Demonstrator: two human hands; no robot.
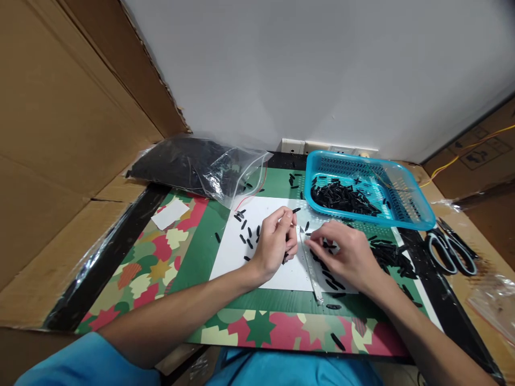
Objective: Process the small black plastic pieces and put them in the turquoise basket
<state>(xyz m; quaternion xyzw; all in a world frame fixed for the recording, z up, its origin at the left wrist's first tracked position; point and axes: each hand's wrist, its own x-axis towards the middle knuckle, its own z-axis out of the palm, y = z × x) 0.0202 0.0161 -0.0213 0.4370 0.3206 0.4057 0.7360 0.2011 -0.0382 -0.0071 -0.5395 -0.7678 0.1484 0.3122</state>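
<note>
Above the flat white paper sheet (231,262), your curled left hand (276,241) pinches one slim black spindle-shaped piece (296,210), presumably for steadiness, while your right hand (344,249), at three o'clock, holds thumb and forefinger nearly together, any grip unclear, beside loose black pieces (392,257) apparently kept handy.

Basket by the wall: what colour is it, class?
The basket is turquoise blue; it shows best in the head view.
</note>
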